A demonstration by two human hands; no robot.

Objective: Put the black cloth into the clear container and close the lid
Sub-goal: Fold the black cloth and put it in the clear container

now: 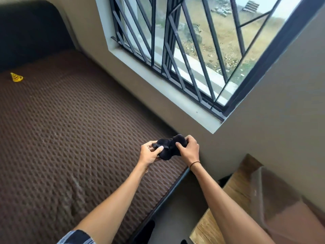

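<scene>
The bed (58, 131) fills the left of the view, covered in a brown quilted mattress surface with a diamond pattern; a dark headboard (29, 30) stands at its far end. On the wall beside the bed is a window (190, 50) with dark metal bars, giving onto dry ground outside. At lower right stands a cardboard box (274, 199), open at the top; its interior is blurred and its contents cannot be told. A light wooden surface (216, 224) lies beneath and beside the box. No writing or label is legible anywhere.

The black cloth (169, 147) is held in the air above the near right corner of the bed, close to the wall, bunched into a lumpy roll. Its long axis runs roughly left to right, rising slightly toward the right end.

The left hand (149, 154) grips the left end of the cloth, with the thumb laid over the top and the fingers (154, 160) curled underneath. The right hand (189, 149) grips the right end, its fingers pressed into the fabric from above. A thin dark band (194, 163) circles the right wrist. A striped sleeve (77, 237) shows at the lower edge.

A small yellow cone-shaped object (16, 77) lies on the bed, far from the hands.
</scene>
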